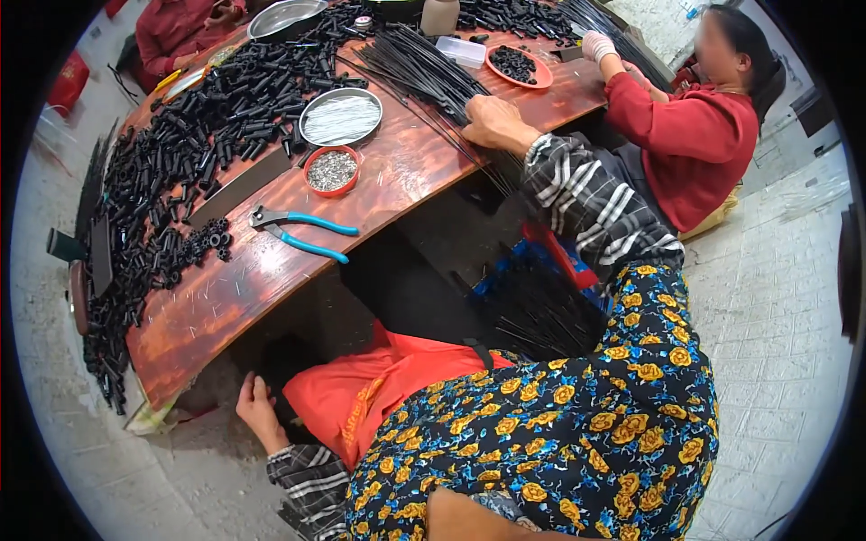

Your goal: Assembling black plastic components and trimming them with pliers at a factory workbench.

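My right hand point(499, 123) reaches over the table's near edge, its fingers curled round the end of a bundle of thin black rods point(410, 63). Some rods stick out past the edge below it. Low at the left, under the tabletop point(397, 162), hangs my left hand point(260, 415); its fingers are a little apart and nothing shows in them. Cutting pliers point(302, 232) with blue handles lie near the table edge between my hands. Behind them stand a red bowl point(332, 171) of small metal bits and a metal bowl point(341, 117) of thin white sticks.
Black tubular parts point(225, 113) are heaped across the table's left and back. An orange tray point(520, 67) holds black rings beside a clear box point(461, 51). More black rods point(546, 311) stand below the table. Co-workers sit at right point(690, 126) and far left point(176, 36).
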### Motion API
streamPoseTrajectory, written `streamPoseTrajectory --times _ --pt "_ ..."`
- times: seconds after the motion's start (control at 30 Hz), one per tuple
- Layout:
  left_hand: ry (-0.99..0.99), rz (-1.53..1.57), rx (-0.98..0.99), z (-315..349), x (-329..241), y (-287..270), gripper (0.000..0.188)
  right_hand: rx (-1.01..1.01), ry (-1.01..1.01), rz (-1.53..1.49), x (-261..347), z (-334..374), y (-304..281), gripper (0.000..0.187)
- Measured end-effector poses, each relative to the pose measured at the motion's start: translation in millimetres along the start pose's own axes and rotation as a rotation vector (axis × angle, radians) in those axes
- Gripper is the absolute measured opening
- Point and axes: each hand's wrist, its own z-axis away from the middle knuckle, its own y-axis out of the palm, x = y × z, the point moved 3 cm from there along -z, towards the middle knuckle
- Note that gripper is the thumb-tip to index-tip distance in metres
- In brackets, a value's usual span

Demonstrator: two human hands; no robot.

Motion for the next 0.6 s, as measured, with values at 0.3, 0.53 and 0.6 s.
streamPoseTrajectory --times 0.3,0.53,0.6 --pt "0.113 0.028 0.176 22.1 -46.1 58.6 0.034 0.024 -0.03 -0.033 6.0 -1.8 -7.4 0.025" --pt "0.174 0.04 0.246 23.0 -43.8 65.9 0.034 0.279 -0.008 -0.489 -8.3 -20.6 -32.6 0.019" --pt "0.15 0.054 0.24 30.4 -51.0 67.3 0.033 0.241 0.067 -0.724 -2.5 -13.0 -40.3 0.017"
